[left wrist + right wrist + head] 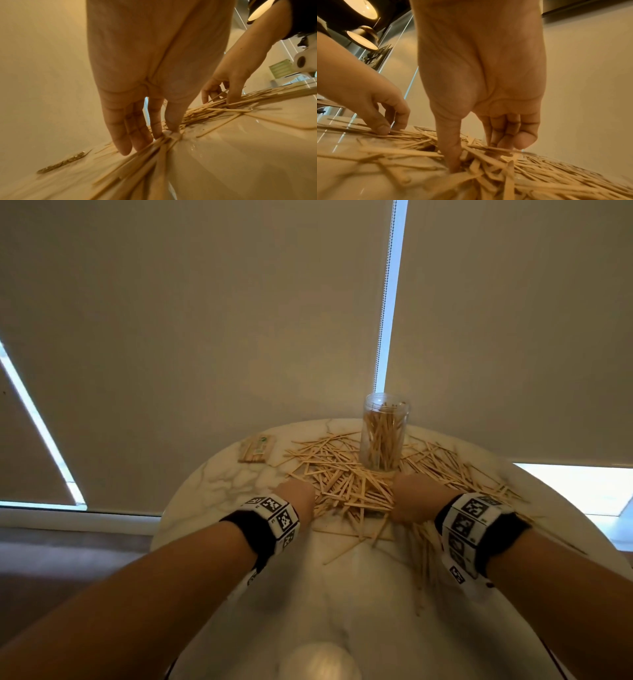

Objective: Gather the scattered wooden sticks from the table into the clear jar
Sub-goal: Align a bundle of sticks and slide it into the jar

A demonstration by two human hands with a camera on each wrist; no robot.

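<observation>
- Many wooden sticks (346,474) lie in a messy pile on my round marble table (219,484), spread from the middle out toward the far edge and the right edge.
- My left hand (296,498) reaches down into the left side of the pile.
- From my left wrist, my fingers (120,129) point almost straight down, and my thumb and one finger come together on a few sticks right at the table top.
- I cannot tell for sure that I am really pinching those sticks, because the tips are blurry.
- My right hand (414,501) reaches down into the right side of the pile, close to my left hand.
- From my right wrist, my thumb (452,148) pokes deep into the sticks and my other fingers curl in on the other side, with sticks between them.
- It looks like I am grabbing a small bunch there.
- The clear jar (383,436) stands upright near the far edge of the table, just past my hands.
- It has no lid on, and lots of sticks already stand inside it.
- Loose sticks lie all around the bottom of the jar.
- One small packet of sticks (257,448) lies flat near the far left edge, apart from the pile.
- Both of my wrists wear bands with black and white square marks (277,515).
</observation>
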